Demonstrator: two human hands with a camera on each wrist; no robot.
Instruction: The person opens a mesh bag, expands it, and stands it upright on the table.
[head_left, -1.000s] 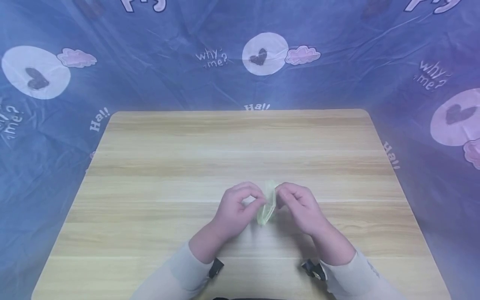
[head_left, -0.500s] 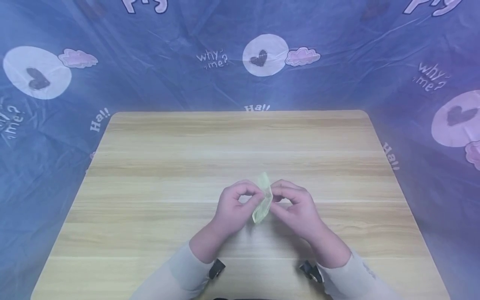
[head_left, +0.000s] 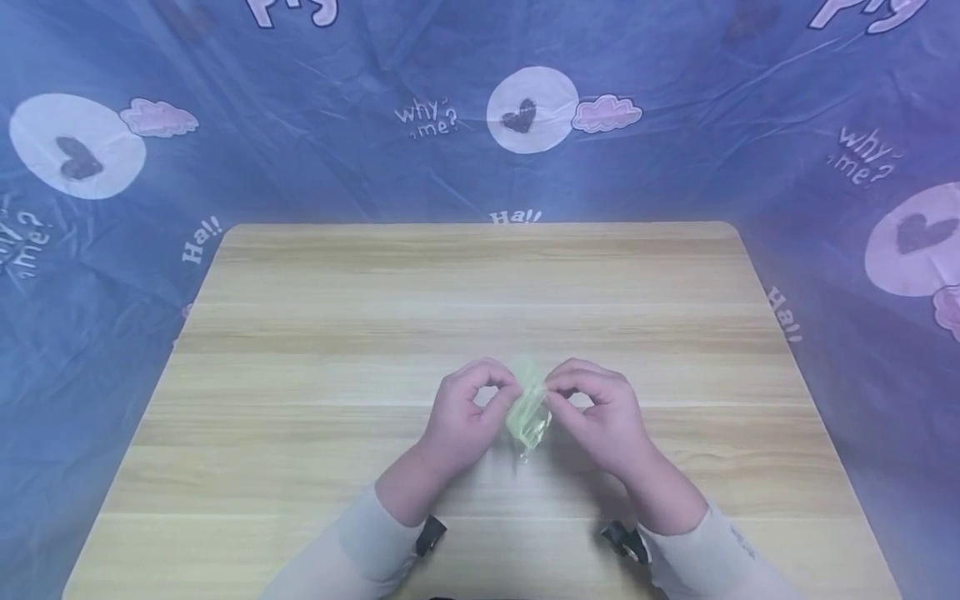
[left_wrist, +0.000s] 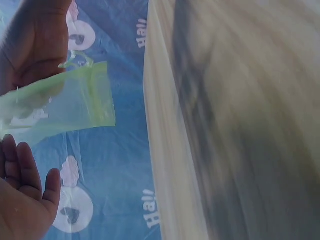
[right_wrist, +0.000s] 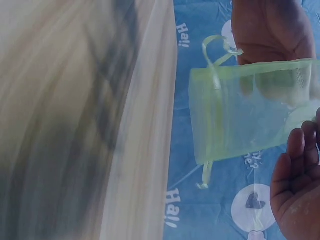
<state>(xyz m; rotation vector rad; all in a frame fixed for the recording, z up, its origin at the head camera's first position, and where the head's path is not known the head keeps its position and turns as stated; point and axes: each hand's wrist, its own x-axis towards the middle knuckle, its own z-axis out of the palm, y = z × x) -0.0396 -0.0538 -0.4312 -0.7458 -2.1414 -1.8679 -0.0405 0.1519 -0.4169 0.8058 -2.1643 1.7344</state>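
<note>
A sheer pale-green drawstring pouch (head_left: 528, 408) is held up between my two hands, above the near middle of the table. My left hand (head_left: 463, 417) pinches its left edge between thumb and fingertips. On the opposite edge, my right hand (head_left: 600, 417) pinches with thumb and index finger. Through the mesh of the pouch (right_wrist: 240, 105) the right wrist view shows a hand behind it, with ribbon loops sticking out at both sides of its gathered end. Part of a pale print shows on the pouch (left_wrist: 75, 102) in the left wrist view.
The wood-grain table (head_left: 300, 333) spreads out around both hands. Behind and beside it hangs a blue printed cloth (head_left: 337, 150). A black strap clip (head_left: 430, 536) sits at the left cuff, another black clip (head_left: 625, 542) at the right cuff.
The pouch has turned from nearly edge-on to showing more of its broad face. My right fingers have shifted their grip on its right edge; the left hand has stayed about in place.
</note>
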